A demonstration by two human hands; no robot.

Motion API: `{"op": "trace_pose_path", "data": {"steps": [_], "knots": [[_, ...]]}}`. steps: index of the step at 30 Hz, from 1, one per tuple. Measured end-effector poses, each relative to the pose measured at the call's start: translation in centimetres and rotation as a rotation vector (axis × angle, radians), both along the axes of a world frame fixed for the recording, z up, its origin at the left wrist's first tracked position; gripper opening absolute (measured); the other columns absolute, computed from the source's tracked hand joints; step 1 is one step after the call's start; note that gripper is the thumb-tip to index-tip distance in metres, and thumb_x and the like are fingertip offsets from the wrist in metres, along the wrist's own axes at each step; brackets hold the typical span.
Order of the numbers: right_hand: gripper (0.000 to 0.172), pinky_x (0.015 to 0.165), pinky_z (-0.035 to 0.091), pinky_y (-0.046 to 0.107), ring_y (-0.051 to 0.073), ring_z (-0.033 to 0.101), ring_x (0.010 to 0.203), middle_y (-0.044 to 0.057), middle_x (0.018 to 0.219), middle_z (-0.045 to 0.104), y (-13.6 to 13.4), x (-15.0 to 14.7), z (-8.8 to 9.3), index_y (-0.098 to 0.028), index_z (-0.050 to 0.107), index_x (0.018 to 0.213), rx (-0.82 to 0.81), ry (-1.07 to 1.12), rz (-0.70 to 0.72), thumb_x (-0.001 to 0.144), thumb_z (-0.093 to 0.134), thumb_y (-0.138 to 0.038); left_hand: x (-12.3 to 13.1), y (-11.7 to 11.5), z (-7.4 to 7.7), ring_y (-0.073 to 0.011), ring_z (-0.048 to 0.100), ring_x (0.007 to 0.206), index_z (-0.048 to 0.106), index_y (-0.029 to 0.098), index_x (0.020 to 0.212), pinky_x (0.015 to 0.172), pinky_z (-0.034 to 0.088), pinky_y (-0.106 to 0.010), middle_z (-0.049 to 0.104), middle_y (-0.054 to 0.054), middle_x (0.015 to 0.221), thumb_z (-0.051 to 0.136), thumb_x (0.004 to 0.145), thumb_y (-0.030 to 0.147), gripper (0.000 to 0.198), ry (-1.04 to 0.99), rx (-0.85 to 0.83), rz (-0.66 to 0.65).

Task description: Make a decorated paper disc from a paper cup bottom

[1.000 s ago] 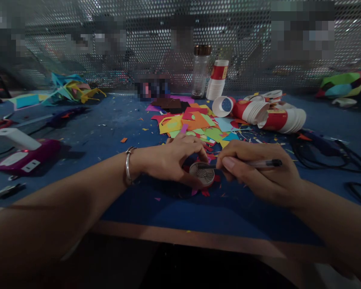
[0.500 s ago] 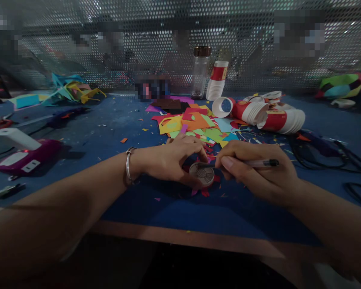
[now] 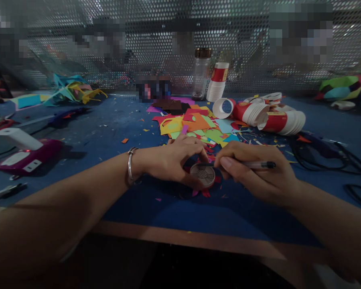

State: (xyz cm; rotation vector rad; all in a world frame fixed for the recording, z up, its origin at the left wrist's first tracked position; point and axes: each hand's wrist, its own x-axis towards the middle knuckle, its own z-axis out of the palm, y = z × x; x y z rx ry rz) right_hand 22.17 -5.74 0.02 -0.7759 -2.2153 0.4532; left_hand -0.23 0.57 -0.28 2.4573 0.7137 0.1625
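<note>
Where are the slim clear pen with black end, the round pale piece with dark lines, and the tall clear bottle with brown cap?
Pen [image 3: 256, 164]: head view, on its clear barrel.
Round pale piece [image 3: 202, 175]: head view, on its lined face.
Bottle [image 3: 200, 75]: head view, on its clear body.

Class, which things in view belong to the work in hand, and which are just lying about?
In use:
Round pale disc with dark lines, held by the left hand
Clear-barrelled pen with black end, in the right hand

Seemingly just lying about:
Red-and-white paper cups
Clear, brown-lidded bottle
Magenta-and-white block
Bright paper scraps (perhaps related)
</note>
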Motion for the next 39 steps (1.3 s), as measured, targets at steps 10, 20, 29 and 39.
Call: {"op": "trace_pose_path", "data": {"steps": [10, 20, 29, 39], "knots": [[0.023, 0.047, 0.040, 0.024, 0.009, 0.050, 0.050, -0.003, 0.064, 0.060, -0.14, -0.16, 0.02, -0.022, 0.059, 0.078, -0.013, 0.009, 0.010, 0.099, 0.051, -0.014, 0.04, -0.19, 0.24, -0.0334, 0.046, 0.136, 0.062, 0.026, 0.110, 0.126, 0.019, -0.060, 0.061, -0.006, 0.132, 0.083, 0.076, 0.052, 0.048, 0.003, -0.012, 0.010], [0.022, 0.045, 0.041, 0.023, 0.008, 0.050, 0.047, -0.004, 0.062, 0.060, -0.31, 0.10, 0.29, -0.021, 0.061, 0.080, -0.025, 0.010, 0.018, 0.097, 0.051, -0.012, -0.01, -0.01, 0.11, -0.0323, 0.047, 0.134, 0.061, 0.025, 0.106, 0.125, 0.019, -0.058, 0.061, -0.006, 0.130, 0.082, 0.076, 0.053, 0.046, -0.001, -0.012, -0.011], [0.021, 0.047, 0.042, 0.024, 0.008, 0.050, 0.049, -0.004, 0.064, 0.060, -0.10, 0.04, 0.03, -0.021, 0.062, 0.080, -0.020, 0.030, 0.005, 0.098, 0.052, -0.014, -0.12, 0.18, -0.14, -0.0312, 0.042, 0.142, 0.063, 0.026, 0.111, 0.126, 0.022, -0.053, 0.059, -0.006, 0.139, 0.082, 0.078, 0.056, 0.049, -0.014, -0.009, -0.031], [0.022, 0.049, 0.042, 0.023, 0.008, 0.051, 0.051, -0.004, 0.066, 0.060, 0.05, 0.10, -0.10, -0.021, 0.060, 0.081, -0.017, 0.032, 0.000, 0.099, 0.051, -0.012, -0.04, 0.17, -0.13, -0.0300, 0.047, 0.135, 0.064, 0.023, 0.114, 0.127, 0.016, -0.052, 0.061, -0.008, 0.136, 0.083, 0.080, 0.052, 0.049, -0.008, 0.018, -0.036]]}}
